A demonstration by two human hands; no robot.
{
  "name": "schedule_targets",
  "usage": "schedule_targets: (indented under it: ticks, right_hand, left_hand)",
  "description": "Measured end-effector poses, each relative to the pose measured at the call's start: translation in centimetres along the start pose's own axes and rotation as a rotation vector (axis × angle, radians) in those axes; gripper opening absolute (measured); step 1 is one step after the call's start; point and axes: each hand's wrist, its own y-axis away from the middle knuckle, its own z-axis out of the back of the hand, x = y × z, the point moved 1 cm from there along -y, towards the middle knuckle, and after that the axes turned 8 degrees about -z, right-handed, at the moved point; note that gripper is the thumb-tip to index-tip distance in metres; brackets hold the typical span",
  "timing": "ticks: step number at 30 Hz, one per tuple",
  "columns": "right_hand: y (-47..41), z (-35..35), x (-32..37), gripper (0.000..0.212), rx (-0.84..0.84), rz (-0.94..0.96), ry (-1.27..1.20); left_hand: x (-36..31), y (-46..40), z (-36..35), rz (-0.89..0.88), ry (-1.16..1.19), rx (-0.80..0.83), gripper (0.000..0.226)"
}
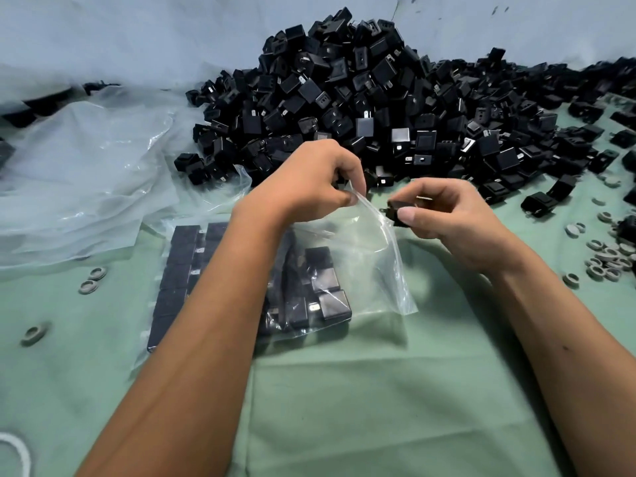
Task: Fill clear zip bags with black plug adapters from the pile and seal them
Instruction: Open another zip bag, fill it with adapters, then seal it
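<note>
From my remote seat I look down over two bare forearms reaching across a green cloth (344, 407). My left hand (309, 182) pinches the upper lip of a clear zip bag (364, 270), lifting its mouth open toward the right. My right hand (451, 218) grips one black plug adapter (399, 211) between thumb and fingers, just beside that raised mouth and slightly to its right. The adapter seems to lie with its prongs pointing left, toward the opening, though the fingers hide much of it.

Inside the bag, adapters (327, 297) already sit in neat rows at the closed end, nearer to me and partly under my left forearm. The space nearest the mouth is still unfilled, so I judge the bag partly loaded and not ready to seal.

The coming move turns on this: the opening lies directly left of the held adapter, so a short leftward and downward push by the right hand should carry it in.

The big pile of adapters (395, 98) rises at the far side, behind both hands. Loose clear plastic sheeting (86, 173) lies at far left, and small grey rings (605, 256) are scattered at the right edge.
</note>
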Motion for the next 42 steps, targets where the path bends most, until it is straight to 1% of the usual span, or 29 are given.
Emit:
schedule_targets:
  ticks: [2,3,4,8,10,13,16,18,20,21,23,26,28,29,31,32,35,37,38,39,40,41,42]
  right_hand:
    - [0.2,-0.1,0.0,0.027,0.136,-0.049,-0.018]
    - [0.3,-0.6,-0.1,0.029,0.179,-0.057,0.001]
    - [0.3,-1.3,-0.2,0.03,0.184,-0.05,0.032]
    - [0.2,-3.5,0.1,0.034,0.06,0.096,0.058]
    - [0.1,-4.1,0.3,0.032,0.032,0.168,0.146]
    - [0.3,-5.4,-0.1,0.027,-0.023,0.192,0.313]
    - [0.6,-6.1,-0.5,0.021,-0.105,0.217,0.354]
    - [0.4,-6.4,-0.8,0.016,-0.116,0.211,0.286]
    - [0.2,-6.8,-0.5,0.009,-0.098,0.173,0.151]
    - [0.2,-7.1,-0.3,0.007,-0.091,0.198,0.154]
    - [0.3,-7.7,-0.2,0.012,-0.081,0.292,0.297]
    - [0.0,-7.8,-0.9,0.006,-0.069,0.301,0.384]
    - [-0.3,-7.7,-1.4,0.008,-0.081,0.281,0.445]
    - [-0.4,-7.7,-1.4,0.008,-0.067,0.258,0.43]
    - [-0.4,-7.9,-1.1,0.009,0.013,0.183,0.313]
    - [-0.2,-8.0,-0.8,0.012,0.049,0.181,0.319]
    - [0.2,-8.2,0.2,0.029,0.125,0.247,0.459]
    - [0.3,-8.0,0.1,0.033,0.081,0.309,0.57]
    - [0.3,-7.8,-0.3,0.03,0.034,0.315,0.563]
    - [0.4,-7.6,-0.5,0.024,-0.006,0.263,0.445]
    - [0.5,-7.6,-0.5,0.018,-0.02,0.172,0.264]
    - [0.7,-7.6,-0.4,0.013,-0.053,0.085,0.153]
    - [0.9,-7.4,-0.4,0.007,-0.102,0.034,0.123]
  left_hand:
    - [0.0,0.0,-0.1,0.003,0.0,-0.002,0.016]
    - [-0.1,0.0,-0.1,0.004,0.002,-0.003,0.017]
    - [-0.1,0.0,-0.2,0.004,0.005,-0.002,0.017]
    - [-0.3,-0.2,-0.6,0.005,0.024,-0.011,0.019]
    - [-0.4,-0.3,-0.7,0.005,0.037,-0.027,0.019]
    - [-0.3,-0.4,-0.8,-0.003,0.052,-0.04,0.019]
    - [-0.3,-0.5,-0.9,-0.03,0.068,-0.038,0.015]
    - [-0.3,-0.5,-0.9,-0.043,0.063,-0.05,0.013]
    - [-0.3,-0.5,-0.9,-0.05,0.062,-0.067,0.013]
    - [-0.3,-0.5,-1.0,-0.055,0.063,-0.074,0.013]
    - [-0.3,-0.4,-0.9,-0.064,0.066,-0.084,0.015]
    - [-0.3,-0.4,-0.8,-0.062,0.08,-0.086,0.015]
    - [-0.3,-0.2,-0.7,-0.034,0.097,-0.073,0.015]
    - [-0.1,-0.1,-0.7,-0.016,0.097,-0.067,0.017]
    - [0.3,0.1,-0.5,0.026,0.077,-0.087,0.024]
    - [0.7,0.2,-0.4,0.054,0.05,-0.119,0.027]
    - [2.6,0.4,0.1,0.171,-0.166,-0.245,0.025]
    - [4.1,0.7,0.2,0.282,-0.256,-0.267,0.024]
    - [4.8,0.9,0.2,0.337,-0.261,-0.234,0.029]
    - [5.5,1.2,0.1,0.386,-0.251,-0.18,0.036]
    - [6.1,1.5,0.1,0.425,-0.23,-0.122,0.042]
    - [6.5,1.7,0.0,0.45,-0.202,-0.074,0.046]
    - [6.9,1.9,0.0,0.463,-0.18,-0.046,0.048]
